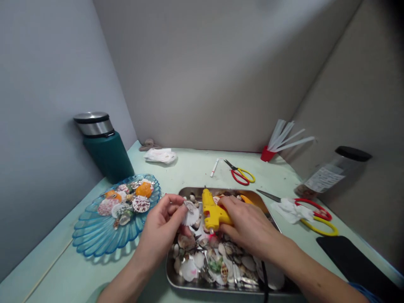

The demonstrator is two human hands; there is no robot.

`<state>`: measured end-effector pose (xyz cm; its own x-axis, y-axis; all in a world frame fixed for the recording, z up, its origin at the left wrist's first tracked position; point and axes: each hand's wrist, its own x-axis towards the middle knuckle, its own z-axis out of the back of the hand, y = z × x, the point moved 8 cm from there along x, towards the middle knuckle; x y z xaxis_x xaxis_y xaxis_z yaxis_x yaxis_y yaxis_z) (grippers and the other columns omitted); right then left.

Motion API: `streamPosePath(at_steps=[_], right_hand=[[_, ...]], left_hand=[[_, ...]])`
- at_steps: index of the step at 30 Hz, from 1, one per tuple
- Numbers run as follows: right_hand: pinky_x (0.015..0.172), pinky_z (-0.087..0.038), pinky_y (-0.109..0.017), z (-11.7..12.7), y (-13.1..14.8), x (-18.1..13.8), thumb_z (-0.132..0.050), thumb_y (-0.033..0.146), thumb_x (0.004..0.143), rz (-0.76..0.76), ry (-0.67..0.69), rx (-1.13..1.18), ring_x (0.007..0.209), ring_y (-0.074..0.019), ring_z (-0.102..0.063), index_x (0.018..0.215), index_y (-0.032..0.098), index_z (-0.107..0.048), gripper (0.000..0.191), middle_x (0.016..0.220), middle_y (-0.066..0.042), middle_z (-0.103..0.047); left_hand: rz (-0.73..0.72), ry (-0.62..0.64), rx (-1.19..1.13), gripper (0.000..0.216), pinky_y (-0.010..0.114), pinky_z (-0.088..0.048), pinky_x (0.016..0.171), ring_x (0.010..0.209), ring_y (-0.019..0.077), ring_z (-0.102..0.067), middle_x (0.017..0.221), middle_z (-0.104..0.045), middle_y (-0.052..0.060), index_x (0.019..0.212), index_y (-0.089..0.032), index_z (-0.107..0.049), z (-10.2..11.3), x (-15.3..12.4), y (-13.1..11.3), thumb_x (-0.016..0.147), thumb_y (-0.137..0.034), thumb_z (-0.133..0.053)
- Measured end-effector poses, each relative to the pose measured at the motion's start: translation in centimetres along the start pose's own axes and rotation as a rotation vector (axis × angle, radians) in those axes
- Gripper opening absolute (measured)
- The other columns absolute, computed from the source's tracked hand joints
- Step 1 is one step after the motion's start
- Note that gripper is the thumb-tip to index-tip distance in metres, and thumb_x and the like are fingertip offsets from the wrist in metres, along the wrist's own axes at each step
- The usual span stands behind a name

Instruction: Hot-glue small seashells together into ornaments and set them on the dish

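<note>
My left hand [164, 225] pinches a pale scallop shell [191, 214] with a small shell on top, holding it over the metal tray [186, 283]. Just to its right, my right hand [244, 221] grips a yellow glue gun [213, 210], nozzle pointing up and away, resting low over the tray. The tray is full of several mixed seashells [217, 261]. A black cord [264, 282] runs from the gun toward me.
A blue scalloped glass plate [94, 235] with several coloured shells sits at left, a teal flask [105, 147] behind it. Red-and-yellow scissors [241, 174], a second pair [315, 214] on tissue, a red cup of glue sticks [277, 145], a jar [334, 172] and a black pad [353, 256] lie right.
</note>
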<state>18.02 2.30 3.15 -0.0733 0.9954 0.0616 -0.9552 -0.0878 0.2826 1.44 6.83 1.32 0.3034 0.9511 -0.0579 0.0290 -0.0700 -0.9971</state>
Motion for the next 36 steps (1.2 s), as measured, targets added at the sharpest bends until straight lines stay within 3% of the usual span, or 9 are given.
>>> streamPosePath(at_steps=[6,9,13,20,27,36], right_hand=[[0.072,-0.042,-0.038,1.0,0.7,-0.6,-0.068,0.036,0.075,0.084,0.046,-0.107,0.089,-0.0286,-0.058,0.102,0.021,-0.059,0.032,0.096,-0.008,-0.062],[0.071,-0.04,-0.033,2.2,1.9,-1.0,-0.062,0.036,0.081,0.116,-0.037,0.037,0.084,-0.0225,-0.057,0.095,0.021,-0.061,0.021,0.091,-0.005,-0.062],[0.062,-0.036,-0.025,1.6,3.6,-1.4,-0.054,0.029,0.087,0.172,-0.048,0.3,0.069,-0.0136,-0.054,0.081,0.02,-0.058,0.012,0.074,0.001,-0.06],[0.049,-0.027,-0.021,0.6,3.2,-1.2,-0.051,0.018,0.083,0.052,-0.019,0.474,0.052,-0.0082,-0.042,0.066,0.018,-0.051,0.017,0.056,0.006,-0.049],[0.048,-0.027,-0.02,0.1,2.1,-0.9,-0.049,0.018,0.08,-0.048,0.02,0.574,0.052,-0.0082,-0.041,0.065,0.018,-0.05,0.015,0.056,0.006,-0.046],[0.05,-0.028,-0.022,0.7,2.1,-0.6,-0.049,0.019,0.081,-0.033,-0.081,0.496,0.052,-0.0094,-0.043,0.064,0.018,-0.048,0.018,0.056,0.005,-0.049]], left_hand=[[0.019,0.017,-0.049,0.02,0.018,-0.047,0.044,0.048,0.0088,-0.054,0.056,-0.052,-0.008,0.085,-0.02,-0.051,-0.5,-0.2,0.0,0.076,-0.033,-0.063],[0.012,0.078,-0.064,0.019,0.023,-0.053,0.048,0.053,0.0097,-0.051,0.059,-0.052,-0.007,0.086,-0.02,-0.051,-1.2,-0.5,0.2,0.077,-0.033,-0.062],[0.012,0.153,-0.048,0.015,0.019,-0.05,0.049,0.055,0.0098,-0.054,0.065,-0.058,-0.005,0.085,-0.021,-0.054,-2.0,-1.1,0.5,0.079,-0.031,-0.061],[-0.11,0.06,0.053,0.005,0.014,-0.043,0.057,0.065,0.008,-0.054,0.072,-0.061,-0.004,0.08,-0.02,-0.061,-1.4,-1.1,-0.3,0.077,-0.023,-0.064],[-0.055,-0.016,-0.036,0.012,0.017,-0.044,0.059,0.065,0.0096,-0.055,0.07,-0.061,-0.004,0.079,-0.019,-0.057,-0.4,-0.6,-0.1,0.075,-0.024,-0.067],[-0.076,0.027,0.002,0.009,0.02,-0.044,0.062,0.067,0.0113,-0.056,0.073,-0.064,-0.001,0.079,-0.018,-0.06,-0.7,-0.6,-0.4,0.077,-0.025,-0.064]])
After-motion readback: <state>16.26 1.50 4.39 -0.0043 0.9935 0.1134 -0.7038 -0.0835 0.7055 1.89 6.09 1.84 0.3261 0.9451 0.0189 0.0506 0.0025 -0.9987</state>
